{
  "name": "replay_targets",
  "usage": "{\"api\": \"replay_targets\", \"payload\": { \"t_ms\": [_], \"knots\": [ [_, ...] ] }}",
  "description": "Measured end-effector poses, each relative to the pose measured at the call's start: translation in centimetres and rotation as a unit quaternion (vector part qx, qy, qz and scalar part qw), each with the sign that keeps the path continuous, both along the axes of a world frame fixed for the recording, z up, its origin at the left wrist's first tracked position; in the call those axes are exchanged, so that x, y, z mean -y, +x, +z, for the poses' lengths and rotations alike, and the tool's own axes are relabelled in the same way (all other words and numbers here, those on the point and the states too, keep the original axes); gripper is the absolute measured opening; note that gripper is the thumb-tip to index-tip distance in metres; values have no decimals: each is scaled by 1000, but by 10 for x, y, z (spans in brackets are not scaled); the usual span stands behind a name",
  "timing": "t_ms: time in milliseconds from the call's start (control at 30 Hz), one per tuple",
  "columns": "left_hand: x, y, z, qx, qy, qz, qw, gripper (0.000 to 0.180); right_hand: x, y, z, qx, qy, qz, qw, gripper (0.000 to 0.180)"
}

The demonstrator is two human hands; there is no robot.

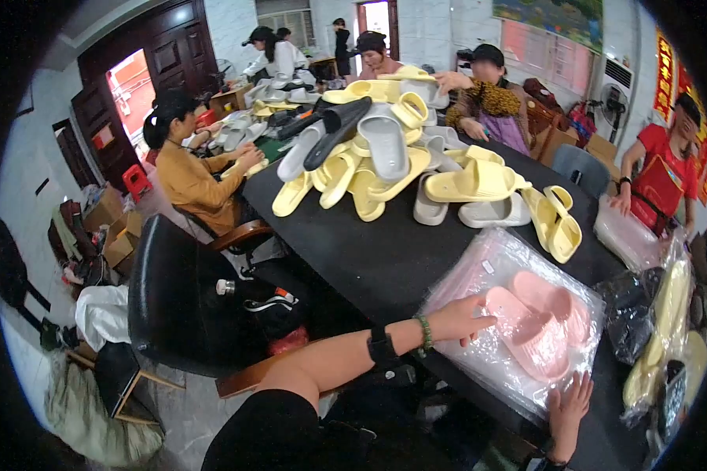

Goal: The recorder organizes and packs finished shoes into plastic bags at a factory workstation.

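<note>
A pair of pink slippers (532,330) lies on a stack of clear plastic bags (462,276) at the table's near right edge. Whether the slippers are inside the top bag or on it, I cannot tell. My left hand (457,320), wearing a green bead bracelet (425,333) and a black wristband (382,345), reaches over the bags. Its fingers are stretched out beside the left slipper, with nothing visibly held. My right hand (570,412) rests with fingers spread at the stack's near right corner, touching the plastic.
Yellow, grey and black slippers (385,141) are heaped on the black table (334,255). Bagged yellow slippers (658,337) and a black plastic bag (635,310) lie at right. A black chair (184,302) stands at left. Several other people sit or stand around the table.
</note>
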State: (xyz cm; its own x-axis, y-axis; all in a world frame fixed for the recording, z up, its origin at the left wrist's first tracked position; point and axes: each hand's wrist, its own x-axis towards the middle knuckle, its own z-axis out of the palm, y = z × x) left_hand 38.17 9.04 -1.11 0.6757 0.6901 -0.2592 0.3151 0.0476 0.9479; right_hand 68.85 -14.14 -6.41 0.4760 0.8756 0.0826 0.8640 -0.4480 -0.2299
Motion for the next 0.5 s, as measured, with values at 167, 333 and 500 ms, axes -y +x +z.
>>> {"api": "replay_targets", "payload": {
  "t_ms": [167,333,500],
  "knots": [
    [-7,6,15,-92,191,17,977,67,1,-13,29,77,-30,-35,996,62],
    [-27,10,-23,-81,387,41,918,68,0,11,4,78,23,34,996,59],
    [-26,6,-11,-116,290,-9,950,67,4,22,-14,53,25,34,998,62]
  ]
}}
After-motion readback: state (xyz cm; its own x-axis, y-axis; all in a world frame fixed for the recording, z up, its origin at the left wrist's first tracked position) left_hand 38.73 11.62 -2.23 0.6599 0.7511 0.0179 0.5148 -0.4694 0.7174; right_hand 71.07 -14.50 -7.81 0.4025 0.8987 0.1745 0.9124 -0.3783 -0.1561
